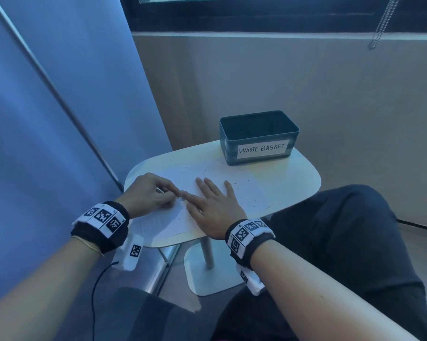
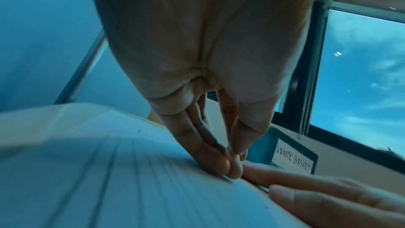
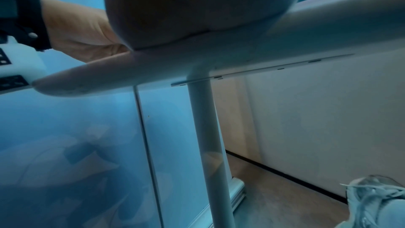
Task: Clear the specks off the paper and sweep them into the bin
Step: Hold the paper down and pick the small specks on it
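A white lined paper (image 1: 234,193) lies on the small white table (image 1: 296,178), with several dark specks (image 1: 207,171) scattered over its far half. My left hand (image 1: 178,196) curls over the sheet's near left part. In the left wrist view its thumb and fingertips (image 2: 228,164) pinch together at an edge of the paper (image 2: 131,179). My right hand (image 1: 208,201) lies flat on the sheet, fingers spread, its thumb touching the left fingertips. The teal bin (image 1: 230,153) labelled WASTE BASKET stands at the table's far right, beyond both hands.
The table stands on one pole (image 3: 208,127) with a flat foot (image 1: 207,274). A blue panel (image 1: 47,119) rises to the left and a beige wall (image 1: 330,94) behind. My dark-clad knee (image 1: 342,230) is close to the table's right edge, and a shoe (image 3: 377,202) is on the floor.
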